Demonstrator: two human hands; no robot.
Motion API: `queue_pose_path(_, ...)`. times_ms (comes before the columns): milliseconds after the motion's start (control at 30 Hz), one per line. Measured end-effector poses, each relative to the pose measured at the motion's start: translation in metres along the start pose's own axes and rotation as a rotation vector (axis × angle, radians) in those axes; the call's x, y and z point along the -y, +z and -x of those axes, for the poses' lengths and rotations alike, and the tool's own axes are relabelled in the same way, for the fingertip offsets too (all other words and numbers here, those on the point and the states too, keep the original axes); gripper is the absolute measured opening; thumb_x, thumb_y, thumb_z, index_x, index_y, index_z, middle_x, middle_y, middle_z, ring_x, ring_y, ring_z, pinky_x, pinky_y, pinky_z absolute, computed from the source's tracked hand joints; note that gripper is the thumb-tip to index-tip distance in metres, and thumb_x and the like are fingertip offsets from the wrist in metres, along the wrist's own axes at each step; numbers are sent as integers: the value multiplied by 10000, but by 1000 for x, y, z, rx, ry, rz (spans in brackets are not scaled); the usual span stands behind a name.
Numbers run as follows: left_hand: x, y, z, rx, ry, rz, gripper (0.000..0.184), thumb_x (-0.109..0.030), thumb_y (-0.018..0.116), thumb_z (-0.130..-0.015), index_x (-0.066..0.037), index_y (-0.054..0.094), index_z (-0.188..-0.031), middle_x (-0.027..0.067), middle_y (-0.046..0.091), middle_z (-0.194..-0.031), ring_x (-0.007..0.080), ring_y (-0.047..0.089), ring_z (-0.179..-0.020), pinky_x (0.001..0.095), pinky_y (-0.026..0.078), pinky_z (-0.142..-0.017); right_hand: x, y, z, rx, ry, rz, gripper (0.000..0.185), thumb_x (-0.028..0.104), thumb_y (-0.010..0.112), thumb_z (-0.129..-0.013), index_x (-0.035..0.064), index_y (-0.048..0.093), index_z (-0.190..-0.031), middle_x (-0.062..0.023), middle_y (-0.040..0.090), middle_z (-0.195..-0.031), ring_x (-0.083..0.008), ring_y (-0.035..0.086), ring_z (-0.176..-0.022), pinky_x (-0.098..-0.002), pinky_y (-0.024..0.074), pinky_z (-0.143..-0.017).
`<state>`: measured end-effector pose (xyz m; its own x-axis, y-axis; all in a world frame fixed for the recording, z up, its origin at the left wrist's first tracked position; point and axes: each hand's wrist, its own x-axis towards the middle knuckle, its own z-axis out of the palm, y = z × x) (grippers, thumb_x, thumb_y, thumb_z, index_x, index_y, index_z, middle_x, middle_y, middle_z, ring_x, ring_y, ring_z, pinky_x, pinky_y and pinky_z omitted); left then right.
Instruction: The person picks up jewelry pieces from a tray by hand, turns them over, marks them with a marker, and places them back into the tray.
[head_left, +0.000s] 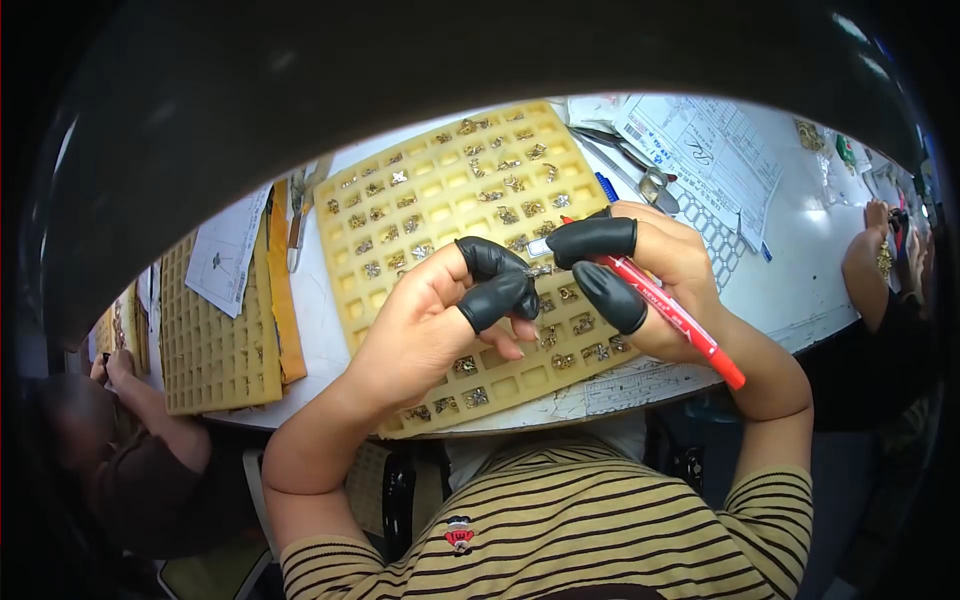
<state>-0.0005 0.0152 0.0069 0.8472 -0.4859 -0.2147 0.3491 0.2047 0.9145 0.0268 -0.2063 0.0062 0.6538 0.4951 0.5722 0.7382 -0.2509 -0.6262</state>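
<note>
My left hand (440, 300), with black finger cots on thumb and index finger, pinches a small silvery metal jewellery piece (541, 270). Its exact shape is too small to make out. Close beside it, my right hand (640, 275), also in black finger cots, holds a red marker pen (680, 318) slanting across the palm. A small pale flat piece (538, 247) shows at the right fingertips; what it is stays unclear. Both hands are over a yellow compartment tray (345, 275), whose cells hold many small metal jewellery pieces.
Another yellow tray (220, 375) with a paper sheet (228, 250) on it lies at the left. Pliers (625, 150), a blue pen (606, 187) and printed papers (705, 150) lie at the back right. Other people (150, 400) sit at both sides.
</note>
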Motion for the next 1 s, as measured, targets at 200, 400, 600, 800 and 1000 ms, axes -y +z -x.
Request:
queue_pose_path(200, -1, 0, 3, -45, 52, -160, 147, -105, 518, -940, 14, 522, -1027, 85, 611, -909, 148, 621, -831, 268, 523, -702, 13, 6, 5, -103, 170, -106, 349, 3, 649, -738, 13, 558, -1075, -135, 685, -910, -240, 698, -812, -294, 546, -702)
queue_pose_path(400, -1, 2, 4, -49, 51, -175, 149, -109, 526, -934, 11, 522, -1023, 77, 607, -902, 141, 617, -824, 267, 514, -709, 8, 3, 3, -69, -63, 130, 272, 46, 741, -675, 12, 636, -924, -114, 695, -864, -236, 681, -692, -301, 533, -615)
queue_pose_path(600, -1, 2, 3, -56, 37, -180, 139, -109, 527, -934, 10, 525, -1006, 69, 609, -891, 136, 618, -804, 264, 515, -700, 13, 0, 3, -9, -83, 118, 222, 65, 706, -732, 1, 679, -943, -142, 697, -941, -253, 689, -788, -322, 538, -682)
queue_pose_path(800, -1, 2, 4, -56, 24, -170, 133, -113, 526, -936, 8, 526, -992, 66, 611, -874, 134, 620, -792, 262, 517, -688, 10, 3, 3, -19, -113, 111, 229, 66, 720, -716, 1, 682, -932, -139, 698, -935, -254, 689, -786, -320, 532, -657)
queue_pose_path(1000, -2, 2, 4, -49, 20, -174, 140, -123, 530, -937, 8, 530, -986, 63, 612, -869, 132, 620, -787, 263, 517, -690, 11, 4, 1, -84, -168, 122, 236, 52, 761, -654, 5, 670, -867, -118, 689, -831, -260, 675, -687, -311, 537, -593)
